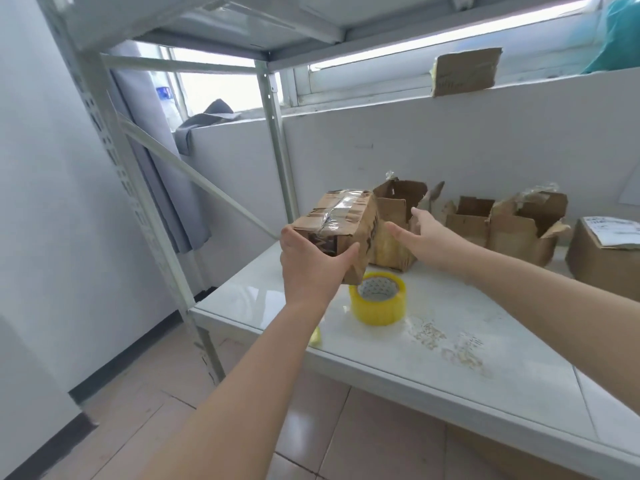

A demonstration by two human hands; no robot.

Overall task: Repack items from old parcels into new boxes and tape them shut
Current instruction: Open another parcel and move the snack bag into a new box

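- While the left hand (308, 261) carries the taped parcel (343, 220) in the air, the white desk (450, 327) below it has bare surface near its front edge. Setting the parcel flat there would, I judge, make work on its seam steadier than working in mid-air.
- At the far right of the desk a closed box (602, 265) bears a white printed label (613, 230). Its lines are too blurred to read.
- Three torn-open boxes (471, 220) stand in a row at the back, flaps up, and the leftmost is just behind the parcel.
- The taped parcel is crumpled and tilted, with clear tape along its top. It hangs over the desk's left corner. Dark print on its side is not legible.
- The left hand grasps the parcel's near end, with the thumb on the side face and the fingers (288, 237) round the other side.
- The right hand (426, 233) holds nothing. Its fingers (396, 230) are spread and released just beside the parcel's far side, and may or may not be touching it. Sliding that palm under the far end would share the weight.
- A yellow tape roll (379, 299) lies flat on the desk directly under the parcel, and its core shows a pattern but no readable words. Lower the parcel beside the roll, not onto it.
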